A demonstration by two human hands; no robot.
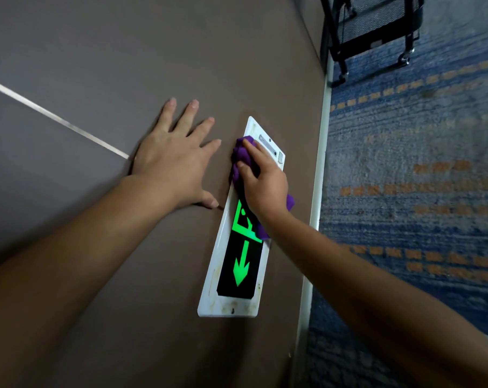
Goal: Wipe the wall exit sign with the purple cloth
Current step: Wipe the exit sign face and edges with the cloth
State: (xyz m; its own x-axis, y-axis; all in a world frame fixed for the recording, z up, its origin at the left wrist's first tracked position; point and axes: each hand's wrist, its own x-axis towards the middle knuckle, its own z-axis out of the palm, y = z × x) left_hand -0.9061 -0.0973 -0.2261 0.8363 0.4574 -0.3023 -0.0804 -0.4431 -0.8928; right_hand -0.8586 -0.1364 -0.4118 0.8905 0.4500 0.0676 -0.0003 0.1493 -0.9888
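Right hand (265,189) presses purple cloth (241,161) on exit sign (231,275) | left hand (170,163) splayed on wall (125,51)

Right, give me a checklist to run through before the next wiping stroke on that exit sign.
1. Purple cloth in the right hand: ok, bunched under the palm and fingers.
2. Cloth touching the exit sign: ok, pressed on its upper half.
3. Left hand clear of the sign: ok, flat on the wall beside it, thumb near the sign's edge.
4. Lower half wiped: not ok, grime marks show on the white frame near the bottom edge.
5. Green arrow uncovered and lit: ok.
6. Sign firmly mounted: cannot tell.
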